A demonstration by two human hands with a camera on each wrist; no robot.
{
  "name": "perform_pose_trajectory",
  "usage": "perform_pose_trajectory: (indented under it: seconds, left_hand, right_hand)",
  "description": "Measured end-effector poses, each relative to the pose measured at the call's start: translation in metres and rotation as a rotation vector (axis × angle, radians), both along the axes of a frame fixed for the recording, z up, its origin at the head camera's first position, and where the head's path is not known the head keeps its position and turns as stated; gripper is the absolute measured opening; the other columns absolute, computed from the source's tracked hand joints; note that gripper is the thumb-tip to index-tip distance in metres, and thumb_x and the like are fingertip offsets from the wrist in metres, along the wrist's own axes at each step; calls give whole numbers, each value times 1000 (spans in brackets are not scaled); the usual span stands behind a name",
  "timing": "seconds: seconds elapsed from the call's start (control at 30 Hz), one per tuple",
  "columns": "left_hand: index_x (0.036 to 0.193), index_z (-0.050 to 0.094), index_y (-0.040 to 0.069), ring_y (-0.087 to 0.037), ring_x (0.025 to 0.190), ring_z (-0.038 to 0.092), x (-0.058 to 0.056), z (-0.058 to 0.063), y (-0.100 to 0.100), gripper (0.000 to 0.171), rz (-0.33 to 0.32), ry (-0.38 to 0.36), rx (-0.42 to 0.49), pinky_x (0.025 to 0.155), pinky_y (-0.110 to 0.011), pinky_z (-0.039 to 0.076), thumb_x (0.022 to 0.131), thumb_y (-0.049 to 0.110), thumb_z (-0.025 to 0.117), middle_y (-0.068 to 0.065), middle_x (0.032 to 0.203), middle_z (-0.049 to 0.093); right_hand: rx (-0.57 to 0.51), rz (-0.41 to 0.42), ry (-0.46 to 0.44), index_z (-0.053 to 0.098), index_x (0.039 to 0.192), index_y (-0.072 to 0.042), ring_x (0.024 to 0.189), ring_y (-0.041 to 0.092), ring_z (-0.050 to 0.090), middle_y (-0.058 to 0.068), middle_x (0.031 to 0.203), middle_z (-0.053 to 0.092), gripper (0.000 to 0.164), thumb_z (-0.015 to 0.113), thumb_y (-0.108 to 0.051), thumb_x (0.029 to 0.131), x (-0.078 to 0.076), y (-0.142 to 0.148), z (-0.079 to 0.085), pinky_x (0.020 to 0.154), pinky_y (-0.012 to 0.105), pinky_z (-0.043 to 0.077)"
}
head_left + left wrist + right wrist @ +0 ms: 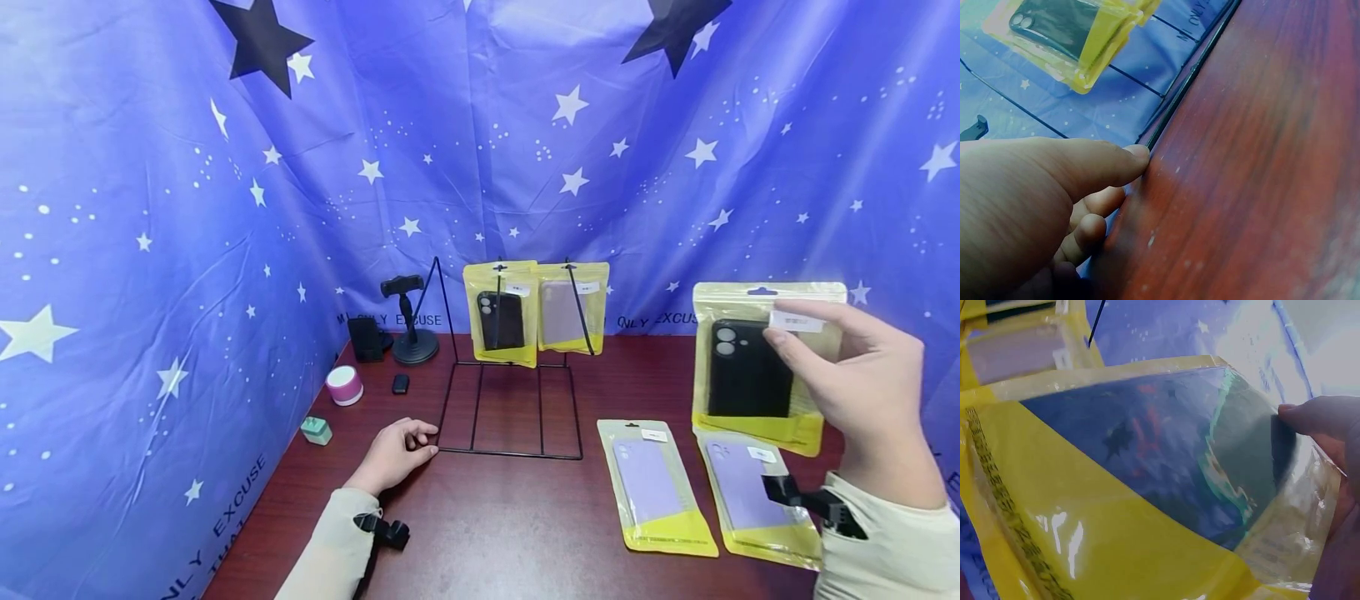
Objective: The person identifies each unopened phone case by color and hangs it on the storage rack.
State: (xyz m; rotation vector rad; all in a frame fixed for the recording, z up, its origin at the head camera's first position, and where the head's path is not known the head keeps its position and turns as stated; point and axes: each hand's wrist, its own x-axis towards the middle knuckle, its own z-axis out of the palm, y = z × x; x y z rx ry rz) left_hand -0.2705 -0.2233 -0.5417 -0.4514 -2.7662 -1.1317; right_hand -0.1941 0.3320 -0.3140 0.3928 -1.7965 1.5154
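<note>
My right hand (873,375) pinches the upper right edge of a yellow-and-clear pouch (806,429) with a black phone case (750,371) inside. In the right wrist view the pouch (1097,519) fills most of the picture, its printed yellow bottom nearest. At the front left corner of a black wire display rack (510,454), my left hand (393,454) pinches the wire between thumb and fingers. The left wrist view shows the thumb (1110,161) on the end of the rod. Hanging on the rack are a pouched black phone case (502,321) and a pouched lilac phone case (562,312).
Two pouches with lilac cases, one left (652,483) and one right (742,492), lie below the held pouch. Left of the rack stand a black phone stand (415,346), a pink-and-white round jar (345,386) and a green cube-shaped item (317,431). Starry blue cloth (465,167) surrounds the table.
</note>
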Motion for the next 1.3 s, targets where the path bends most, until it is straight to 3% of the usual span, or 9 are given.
perform_pose_trajectory:
  seconds: [0.2,0.37,0.93,1.13,1.3]
  left_hand:
    - [112,79,24,-9,76,55,0,0,0,25,2,-8,1,71,-27,47,88,20,87,13,87,60]
    - [112,79,23,-9,76,54,0,0,0,26,5,3,-5,71,-28,46,88,18,87,12,87,60]
    - [111,79,25,-9,76,54,0,1,1,25,13,-16,-2,71,-28,46,88,19,87,12,87,59]
    - [111,79,23,-10,76,54,1,2,1,25,14,-26,4,71,-28,46,88,18,87,11,87,60]
    - [112,79,23,-10,76,54,2,3,2,25,19,-33,-3,72,-28,46,88,17,87,11,87,60]
  right_hand:
    - [-78,216,124,64,116,26,74,13,73,11,103,78,39,68,29,78,-9,-19,1,69,18,57]
    - [-96,297,201,63,113,27,76,15,74,15,102,77,38,67,31,76,-14,-35,-1,69,20,58]
    - [-80,428,233,60,115,29,83,19,71,21,105,74,42,61,36,74,-11,-61,-7,74,23,58]
    - [-41,448,168,59,122,26,89,21,75,22,113,73,46,62,35,77,-5,-66,-6,74,27,60]
    - [-14,441,158,61,122,25,83,18,75,21,113,74,47,64,35,76,-3,-69,-6,69,25,60]
